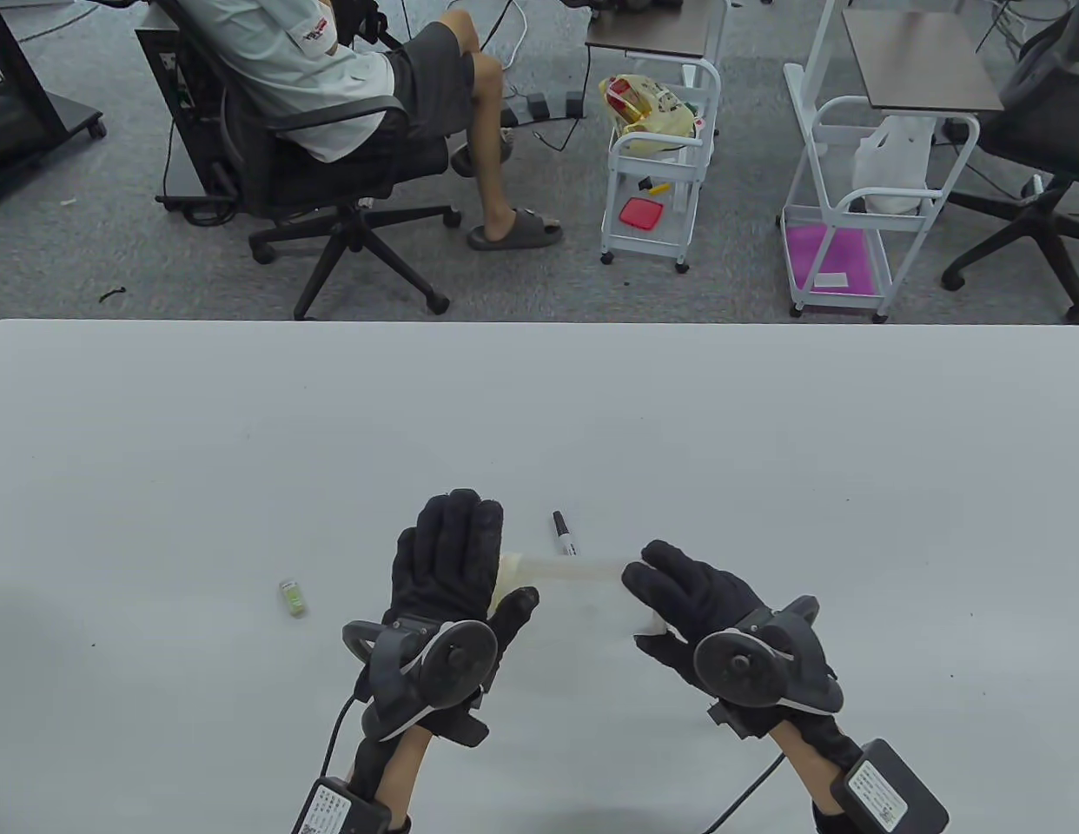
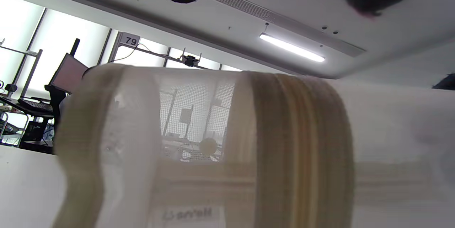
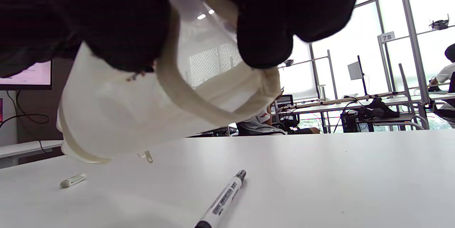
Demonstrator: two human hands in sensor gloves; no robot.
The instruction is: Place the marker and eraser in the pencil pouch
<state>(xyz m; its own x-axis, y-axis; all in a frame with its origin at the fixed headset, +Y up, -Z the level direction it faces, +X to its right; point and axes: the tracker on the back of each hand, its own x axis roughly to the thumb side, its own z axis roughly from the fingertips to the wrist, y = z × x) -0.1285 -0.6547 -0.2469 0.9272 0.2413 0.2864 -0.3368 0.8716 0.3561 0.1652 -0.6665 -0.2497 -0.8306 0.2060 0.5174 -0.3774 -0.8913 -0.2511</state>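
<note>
A white translucent mesh pencil pouch [image 1: 570, 569] is held between both hands above the table. My left hand [image 1: 457, 556] covers its left end; the pouch fills the left wrist view [image 2: 220, 149]. My right hand [image 1: 687, 591] grips its right end, with fingers pinching the pouch's edge in the right wrist view [image 3: 170, 96]. A black-capped marker [image 1: 563, 532] lies on the table just beyond the pouch; it also shows in the right wrist view [image 3: 222, 199]. A small green-and-white eraser [image 1: 293, 598] lies on the table left of my left hand, and in the right wrist view [image 3: 73, 180].
The white table [image 1: 539, 417] stretches wide around the hands. Beyond its far edge are a seated person on an office chair [image 1: 331, 165] and two white carts [image 1: 657, 165].
</note>
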